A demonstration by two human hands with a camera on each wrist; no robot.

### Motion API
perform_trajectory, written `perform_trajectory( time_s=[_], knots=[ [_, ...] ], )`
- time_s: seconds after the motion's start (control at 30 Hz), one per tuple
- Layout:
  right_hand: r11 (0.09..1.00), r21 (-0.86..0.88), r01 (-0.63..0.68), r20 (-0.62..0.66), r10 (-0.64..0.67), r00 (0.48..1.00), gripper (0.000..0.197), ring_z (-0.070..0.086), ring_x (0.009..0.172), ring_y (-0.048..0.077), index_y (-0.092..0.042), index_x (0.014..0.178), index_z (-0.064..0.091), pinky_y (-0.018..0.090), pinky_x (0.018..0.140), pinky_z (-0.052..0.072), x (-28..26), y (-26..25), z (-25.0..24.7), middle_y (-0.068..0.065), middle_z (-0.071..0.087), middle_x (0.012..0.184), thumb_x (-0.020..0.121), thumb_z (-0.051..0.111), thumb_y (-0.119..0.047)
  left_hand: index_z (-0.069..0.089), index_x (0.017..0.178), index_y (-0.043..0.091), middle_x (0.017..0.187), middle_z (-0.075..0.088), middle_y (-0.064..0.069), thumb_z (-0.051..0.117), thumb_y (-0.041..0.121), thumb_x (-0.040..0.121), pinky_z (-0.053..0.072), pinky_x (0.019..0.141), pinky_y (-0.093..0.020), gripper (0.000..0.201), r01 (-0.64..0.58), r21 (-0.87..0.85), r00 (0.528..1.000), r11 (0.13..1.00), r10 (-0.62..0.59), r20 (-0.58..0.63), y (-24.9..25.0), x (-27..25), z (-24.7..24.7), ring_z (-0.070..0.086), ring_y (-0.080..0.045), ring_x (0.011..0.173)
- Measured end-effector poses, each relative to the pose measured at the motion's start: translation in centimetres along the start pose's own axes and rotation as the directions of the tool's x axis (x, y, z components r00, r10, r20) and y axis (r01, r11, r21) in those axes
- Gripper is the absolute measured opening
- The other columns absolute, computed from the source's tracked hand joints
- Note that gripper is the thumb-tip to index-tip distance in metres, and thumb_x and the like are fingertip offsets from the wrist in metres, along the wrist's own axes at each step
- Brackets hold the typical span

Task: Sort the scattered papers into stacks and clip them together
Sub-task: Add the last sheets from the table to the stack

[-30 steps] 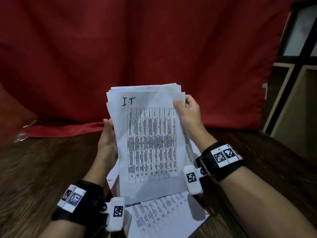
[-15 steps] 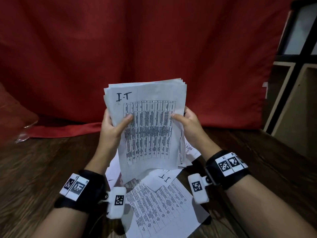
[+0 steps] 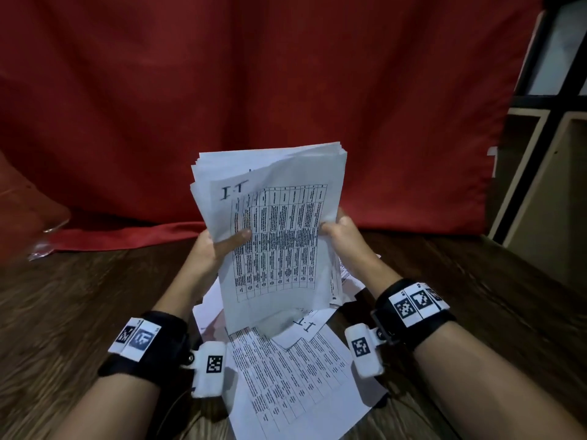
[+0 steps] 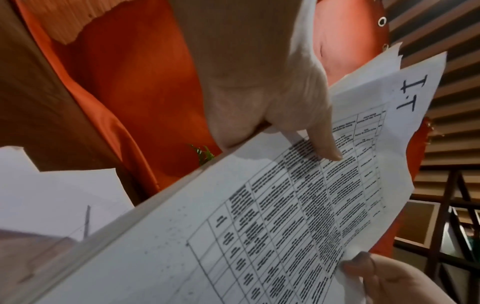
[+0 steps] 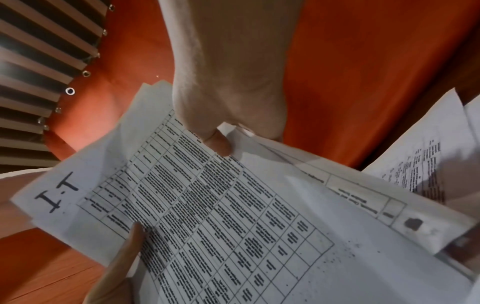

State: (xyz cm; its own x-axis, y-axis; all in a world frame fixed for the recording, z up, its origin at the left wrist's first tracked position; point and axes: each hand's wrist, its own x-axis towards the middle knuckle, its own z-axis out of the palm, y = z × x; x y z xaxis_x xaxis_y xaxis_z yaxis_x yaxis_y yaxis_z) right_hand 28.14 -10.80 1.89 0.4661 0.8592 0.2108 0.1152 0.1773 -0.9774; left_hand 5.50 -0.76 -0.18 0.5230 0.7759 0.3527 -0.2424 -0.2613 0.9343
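Overall light: dim and warm in the head view; the red curtain (image 3: 286, 90) is rendered dark, with deep folds.
Brightest area: the held papers (image 3: 273, 236), lit evenly without glare.
Shadows: soft ones are cast on the wooden table (image 3: 63, 312) under the forearms.
Blur: print on the sheets is smeared in all views; the wrist views are soft close up.
Distortion: straight lines of the shelf (image 3: 540, 154) are bowed at the edge.

Red curtain (image 3: 286, 90) behind, dark wooden table (image 3: 63, 296), wooden shelving (image 3: 546, 173) at right
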Motion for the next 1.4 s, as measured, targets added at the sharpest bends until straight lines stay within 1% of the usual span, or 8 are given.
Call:
perform_trajectory(
  time_s=[0.1, 0.23, 0.4, 0.6, 0.87, 1.03, 1.17, 1.4],
  knots=[
    [0.993, -0.105, -0.052, 0.024, 0.055, 0.998, 0.045, 0.065, 0.091, 0.023, -0.010, 0.110, 0.064, 0.045, 0.089, 0.056, 0.0, 0.4, 0.0, 0.007, 0.070, 0.097, 0.066, 0.053, -0.012, 0.068, 0.124, 0.026, 0.119, 0.080, 0.010, 0.076, 0.025, 0.091, 0.056, 0.104, -0.038, 0.033, 0.001, 0.004, 1.000, 1.000, -0.001, -0.018, 0.4, -0.2, 0.2, 0.076, -0.008, 0.109],
    [0.998, 0.070, 0.010, -0.025, -0.008, 1.000, 0.047, 0.065, 0.086, 0.011, -0.013, 0.126, 0.051, 0.022, 0.073, 0.055, -0.4, -0.6, -0.3, 0.000, 0.068, 0.101, 0.085, 0.045, 0.010, 0.075, 0.118, 0.021, 0.124, 0.079, -0.007, 0.093, 0.068, 0.059, 0.060, 0.099, -0.043, 0.078, -0.080, -0.052, 0.987, 0.995, 0.071, -0.145, 1.7, 0.5, -0.4, 0.075, -0.028, 0.114],
    [0.977, 0.090, 0.191, 0.014, -0.193, 0.981, 0.049, 0.061, 0.098, 0.008, -0.014, 0.134, 0.040, 0.025, 0.088, 0.053, -0.5, -2.1, 0.3, 0.003, 0.061, 0.115, 0.090, 0.044, 0.008, 0.071, 0.119, 0.015, 0.115, 0.080, -0.003, 0.072, 0.024, 0.091, 0.060, 0.101, -0.043, 0.029, -0.195, -0.031, 0.971, 0.980, 0.189, -0.143, 4.2, 1.8, 0.1, 0.076, -0.025, 0.112],
    [0.913, 0.220, 0.344, -0.075, -0.336, 0.939, 0.045, 0.064, 0.096, 0.001, -0.009, 0.131, 0.042, 0.020, 0.081, 0.051, -0.6, -3.0, 0.1, 0.001, 0.059, 0.113, 0.087, 0.052, -0.013, 0.065, 0.122, 0.021, 0.117, 0.076, -0.007, 0.082, 0.048, 0.088, 0.060, 0.096, -0.049, 0.047, -0.243, -0.070, 0.958, 0.967, 0.228, -0.174, 5.1, 1.9, -0.1, 0.073, -0.027, 0.106],
    [0.902, 0.287, 0.323, -0.032, -0.329, 0.944, 0.027, 0.064, 0.099, 0.009, -0.010, 0.130, 0.042, 0.026, 0.085, 0.053, -0.1, -2.1, 0.2, 0.006, 0.059, 0.117, 0.104, 0.047, -0.016, 0.062, 0.131, 0.012, 0.125, 0.075, -0.018, 0.071, 0.060, 0.093, 0.062, 0.097, -0.048, 0.062, -0.250, -0.014, 0.951, 0.968, 0.243, -0.193, 4.7, 1.6, 0.2, 0.075, -0.031, 0.111],
    [0.947, 0.309, 0.085, 0.030, -0.099, 0.995, 0.081, 0.060, 0.126, 0.015, -0.013, 0.142, 0.050, 0.046, 0.113, 0.042, 0.1, 1.5, 0.0, 0.002, 0.064, 0.136, 0.085, 0.060, -0.069, 0.060, 0.133, 0.025, 0.125, 0.078, 0.007, 0.092, 0.072, 0.058, 0.059, 0.102, -0.029, 0.094, -0.073, -0.063, 0.995, 0.995, 0.068, -0.079, 1.5, 0.6, -0.3, 0.074, -0.010, 0.116],
    [0.951, 0.309, 0.011, 0.087, -0.040, 0.995, 0.081, 0.053, 0.136, 0.018, -0.022, 0.146, 0.052, 0.047, 0.120, 0.033, 0.4, 2.9, 0.2, 0.001, 0.059, 0.144, 0.087, 0.051, -0.076, 0.071, 0.121, 0.024, 0.121, 0.080, 0.010, 0.088, 0.045, 0.078, 0.051, 0.110, -0.035, 0.050, -0.007, -0.017, 0.999, 1.000, 0.006, -0.054, 1.3, 0.7, -0.5, 0.074, -0.008, 0.116],
    [0.988, -0.132, 0.077, 0.176, -0.054, 0.983, 0.039, 0.063, 0.078, 0.012, -0.013, 0.108, 0.065, 0.023, 0.070, 0.047, 3.2, 2.7, -0.2, 0.002, 0.069, 0.093, 0.108, 0.036, -0.039, 0.079, 0.079, 0.017, 0.074, 0.073, 0.010, 0.084, 0.027, 0.083, 0.053, 0.067, -0.028, 0.012, -0.153, -0.045, 0.933, 0.987, 0.129, -0.336, 2.8, 0.7, -4.6, 0.063, -0.011, 0.067]
  ],
)
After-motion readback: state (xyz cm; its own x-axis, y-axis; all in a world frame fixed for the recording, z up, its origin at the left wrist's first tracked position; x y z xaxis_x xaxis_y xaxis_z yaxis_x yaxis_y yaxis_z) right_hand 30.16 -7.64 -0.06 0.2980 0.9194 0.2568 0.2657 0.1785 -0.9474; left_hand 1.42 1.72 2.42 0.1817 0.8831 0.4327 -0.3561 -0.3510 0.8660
